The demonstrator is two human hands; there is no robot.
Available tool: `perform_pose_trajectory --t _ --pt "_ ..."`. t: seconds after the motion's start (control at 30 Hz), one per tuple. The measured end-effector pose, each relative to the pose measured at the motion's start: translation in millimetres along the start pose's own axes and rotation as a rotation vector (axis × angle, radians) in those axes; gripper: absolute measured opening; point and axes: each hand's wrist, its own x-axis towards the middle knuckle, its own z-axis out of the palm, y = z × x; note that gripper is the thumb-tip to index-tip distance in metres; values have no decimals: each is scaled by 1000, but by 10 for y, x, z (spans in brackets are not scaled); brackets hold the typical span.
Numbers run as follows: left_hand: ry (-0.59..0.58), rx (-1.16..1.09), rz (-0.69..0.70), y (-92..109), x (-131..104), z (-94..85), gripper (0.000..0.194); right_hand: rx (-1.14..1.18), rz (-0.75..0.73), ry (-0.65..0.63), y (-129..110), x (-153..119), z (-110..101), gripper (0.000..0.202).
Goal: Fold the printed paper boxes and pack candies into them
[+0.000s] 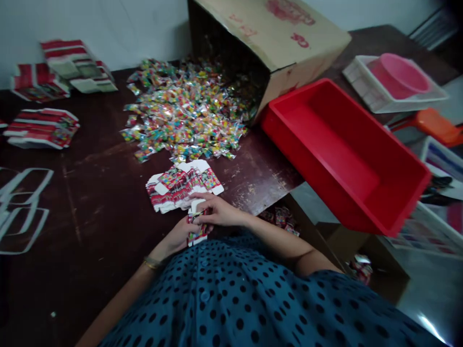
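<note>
A small printed box (pixel 196 233) with a white open flap is held close to my body at the table's front edge. My left hand (pixel 180 233) is wrapped round its lower left side. From the right, my right hand (pixel 217 210) has its fingers on the upper part of the same box. Just beyond the hands lies a pile of flat red and white cartons (pixel 177 188). Behind that pile, many small wrapped candies (pixel 188 111) spread over the dark table (pixel 97 193), reaching to the mouth of a big cardboard box (pixel 307 33).
An empty red tray (pixel 347 149) sits at the right. Stacks of red and white cartons (pixel 45 127) stand at the far left, with white strap loops (pixel 23 212) nearer. Open cardboard boxes (pixel 383 255) holding small packs are below the right edge. A white basket (pixel 383 103) holds a pink bowl.
</note>
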Motion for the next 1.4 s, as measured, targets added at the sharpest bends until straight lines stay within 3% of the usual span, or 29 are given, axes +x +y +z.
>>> perform_pose_trajectory --t 0.07,0.13,0.23,0.3,0.43,0.53,0.63,0.77,0.87,0.93,1.0,1.1,1.17,1.27,1.4 --pt "-24 143 41 10 24 27 20 110 17 -100 18 1 -89 21" --pt "127 342 140 1 96 48 25 164 21 -107 54 -1 -152 22" --pt "402 567 277 -64 202 69 28 167 70 0 106 -31 -149 20" --pt "484 570 366 -132 214 80 29 162 120 91 127 -80 -102 18" --pt "446 360 542 -261 101 75 53 410 285 189 193 -218 0 32" --pt "334 392 517 -328 -1 20 49 763 489 112 295 -298 60 33" --pt "284 529 487 -365 -78 -35 40 973 627 -19 396 -328 86 33" --pt "297 626 442 -369 -146 -15 23 1003 714 -162 440 -292 94 30" --pt "361 444 361 -370 -136 21 29 931 762 -242 380 -240 129 34" --pt "344 217 289 -377 -96 21 51 812 687 -256 300 -208 164 33" --pt "272 34 199 -380 -57 0 63 616 504 -202 214 -182 198 29" --pt "233 -79 80 -359 -58 -54 55 338 256 -90 140 -145 237 42" --pt "201 -124 38 -335 -106 -98 53 266 222 -63 143 -130 258 36" --pt "74 -114 93 -315 -198 -164 63 204 200 -18 163 -156 306 28" --pt "52 135 263 -324 -246 -194 71 5 -55 -147 116 -256 370 26"
